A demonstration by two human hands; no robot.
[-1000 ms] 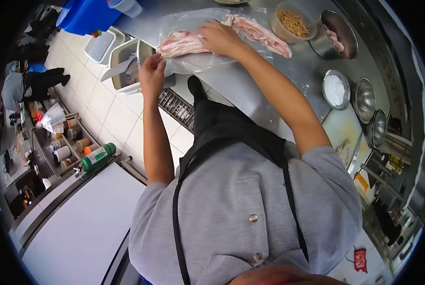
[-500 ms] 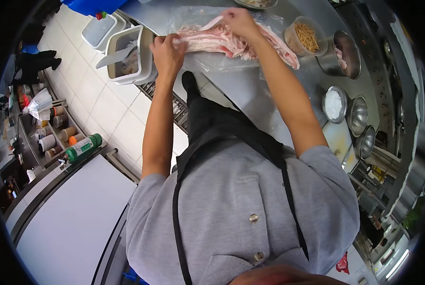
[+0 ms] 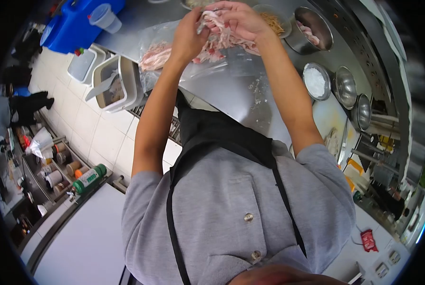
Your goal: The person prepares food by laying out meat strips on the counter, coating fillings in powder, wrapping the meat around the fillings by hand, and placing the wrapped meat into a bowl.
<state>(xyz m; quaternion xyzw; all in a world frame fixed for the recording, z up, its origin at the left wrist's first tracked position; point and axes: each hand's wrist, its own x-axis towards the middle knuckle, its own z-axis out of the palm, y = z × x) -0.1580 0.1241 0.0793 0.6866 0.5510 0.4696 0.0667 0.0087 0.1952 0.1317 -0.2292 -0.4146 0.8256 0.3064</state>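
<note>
Drew left hand [image 3: 189, 36] in beside right hand [image 3: 246, 21], now gripping bunched meat [image 3: 213, 19] with both above plastic sheet [image 3: 240, 63], apparently focusing work on one portion

We can read no word, brand or number for certain. Green cylindrical bottle [image 3: 90, 179] at left bears pale label [image 3: 87, 177] with darker print; we find letters too blurred to make out. Small crinkled red packet [image 3: 369, 240] at lower right shows faint paler marks, which we cannot resolve. Round tan jar [image 3: 72, 167] near bottle: any print too small for us.
</note>
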